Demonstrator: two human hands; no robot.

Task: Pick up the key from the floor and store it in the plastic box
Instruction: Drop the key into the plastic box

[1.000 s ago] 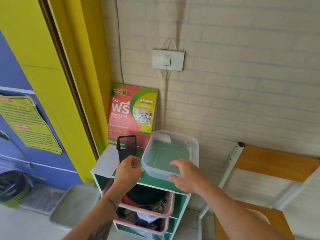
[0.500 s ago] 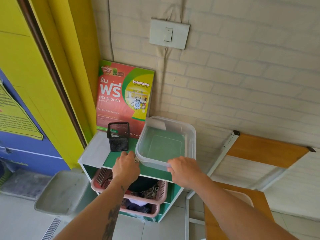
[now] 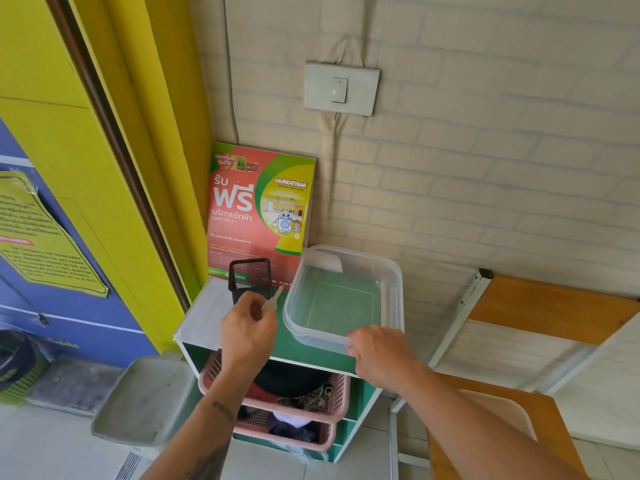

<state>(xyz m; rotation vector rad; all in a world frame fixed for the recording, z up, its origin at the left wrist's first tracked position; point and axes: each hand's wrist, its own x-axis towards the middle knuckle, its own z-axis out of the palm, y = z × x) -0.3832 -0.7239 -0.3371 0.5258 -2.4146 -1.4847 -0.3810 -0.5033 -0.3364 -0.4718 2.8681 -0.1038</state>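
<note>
1. Left hand [image 3: 247, 329] pinched shut on key [image 3: 272, 301], blade poking up toward 1 o'clock, clear of the fist.
2. Key in the air just beside the box's left wall, at about 9 o'clock from plastic box [image 3: 389, 289]; not yet over the opening.
3. Right hand [image 3: 379, 353] curled on the box's near rim at 5 o'clock, fingers closed over the edge, steadying it.
4. Box lidless, nothing inside, sitting on green shelf top [image 3: 304, 351]; black mesh cup [image 3: 250, 277] at 10 o'clock from the key.
5. Handling, by judgement: key small, rigid, light, smooth metal; likely to slip from a loose pinch. Best held by the flat bow, as here, and let go low over the box floor so no bounce out. Box thin and light, apt to slide without the steadying hand.
6. Against half a second back: left hand raised from the shelf edge, key now showing above the knuckles; right hand unchanged on the rim.
</note>
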